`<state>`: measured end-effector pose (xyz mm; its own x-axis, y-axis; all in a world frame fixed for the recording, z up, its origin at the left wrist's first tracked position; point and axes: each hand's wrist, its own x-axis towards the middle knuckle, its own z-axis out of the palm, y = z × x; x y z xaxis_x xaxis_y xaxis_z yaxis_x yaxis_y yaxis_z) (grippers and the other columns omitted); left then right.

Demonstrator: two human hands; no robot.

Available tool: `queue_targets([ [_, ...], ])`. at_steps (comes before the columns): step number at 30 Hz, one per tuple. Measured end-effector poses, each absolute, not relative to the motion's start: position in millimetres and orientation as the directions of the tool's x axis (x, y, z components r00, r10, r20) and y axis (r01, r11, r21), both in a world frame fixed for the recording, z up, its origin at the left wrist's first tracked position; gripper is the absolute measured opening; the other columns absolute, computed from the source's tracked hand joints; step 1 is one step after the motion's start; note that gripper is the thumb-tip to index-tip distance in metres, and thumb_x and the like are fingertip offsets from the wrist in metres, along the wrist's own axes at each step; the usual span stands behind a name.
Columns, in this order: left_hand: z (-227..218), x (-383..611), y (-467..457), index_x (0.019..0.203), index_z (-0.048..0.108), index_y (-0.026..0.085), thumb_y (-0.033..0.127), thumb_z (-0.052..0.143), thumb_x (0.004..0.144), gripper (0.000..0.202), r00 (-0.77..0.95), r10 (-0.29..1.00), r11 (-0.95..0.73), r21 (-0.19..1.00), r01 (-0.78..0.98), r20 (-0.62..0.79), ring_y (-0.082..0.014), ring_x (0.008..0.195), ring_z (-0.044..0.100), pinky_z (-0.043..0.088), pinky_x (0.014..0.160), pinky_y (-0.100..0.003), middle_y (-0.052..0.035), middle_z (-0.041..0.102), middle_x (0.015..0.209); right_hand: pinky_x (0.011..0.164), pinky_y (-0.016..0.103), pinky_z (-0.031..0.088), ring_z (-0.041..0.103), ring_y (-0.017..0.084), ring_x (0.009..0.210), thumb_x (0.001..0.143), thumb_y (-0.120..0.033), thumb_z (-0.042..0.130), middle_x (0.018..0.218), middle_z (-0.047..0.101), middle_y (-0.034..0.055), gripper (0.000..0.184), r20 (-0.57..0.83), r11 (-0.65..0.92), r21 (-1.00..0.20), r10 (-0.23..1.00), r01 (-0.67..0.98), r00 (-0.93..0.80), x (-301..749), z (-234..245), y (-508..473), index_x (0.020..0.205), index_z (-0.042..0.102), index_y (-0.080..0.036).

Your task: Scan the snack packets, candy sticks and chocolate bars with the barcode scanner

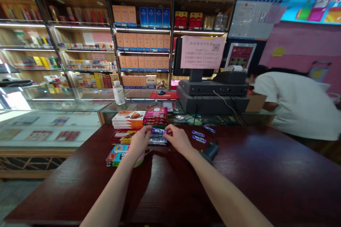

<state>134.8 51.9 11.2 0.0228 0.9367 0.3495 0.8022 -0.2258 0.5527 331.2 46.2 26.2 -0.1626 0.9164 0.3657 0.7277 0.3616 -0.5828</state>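
A small purple-and-blue candy pack (159, 131) is pinched at its two ends by my left hand (139, 141) and my right hand (178, 137). Directly below it lie silvery-blue packs (157, 139) in a pile. Dark red snack bags (155, 116) sit just behind my fingers, beside stacked white-and-orange boxes (129, 117). Left of my left hand are red and yellow packs (123, 136) and a blue snack pack (116, 153), partly hidden by my wrist. Several similar purple packs (198, 138) lie loose to the right of my right hand.
A black handheld scanner (211, 150) rests beside my right forearm on the dark wooden counter (253, 170). Behind stand a monitor with a pink notice (201, 52), a cash drawer (211, 101) and a white bottle (118, 93). A person in white (298, 103) bends over at right.
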Motion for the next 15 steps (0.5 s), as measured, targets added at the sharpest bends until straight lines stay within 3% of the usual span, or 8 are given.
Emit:
queue_targets([
  [7, 19, 129, 40, 0.114, 0.069, 0.023, 0.025, 0.052, 0.091, 0.028, 0.094, 0.953, -0.180, 0.287, 0.941, 0.288, -0.0306, 0.107, 0.066, 0.039, 0.099, -0.046, -0.0109, 0.076, 0.107, 0.081, 0.031, 0.039, 0.065, 0.019, 0.096, 0.088, -0.030, 0.066, 0.101, 0.073, 0.0005, 0.012, 0.308, 0.300, -0.438, 0.936, 0.847, -0.172, 323, 15, 39, 0.099, 0.069, -0.025],
  [15, 14, 122, 31, 0.110, 0.073, 0.029, 0.017, 0.043, 0.091, 0.037, 0.173, 0.939, -0.226, 0.153, 0.962, 0.295, -0.0299, 0.110, 0.061, 0.037, 0.097, -0.046, -0.0090, 0.073, 0.115, 0.085, 0.035, 0.038, 0.059, 0.024, 0.107, 0.089, -0.037, 0.067, 0.111, 0.069, 0.0047, 0.018, 0.207, 0.294, -0.305, 0.949, 0.906, -0.238, 310, 0, 29, 0.102, 0.072, -0.026],
])
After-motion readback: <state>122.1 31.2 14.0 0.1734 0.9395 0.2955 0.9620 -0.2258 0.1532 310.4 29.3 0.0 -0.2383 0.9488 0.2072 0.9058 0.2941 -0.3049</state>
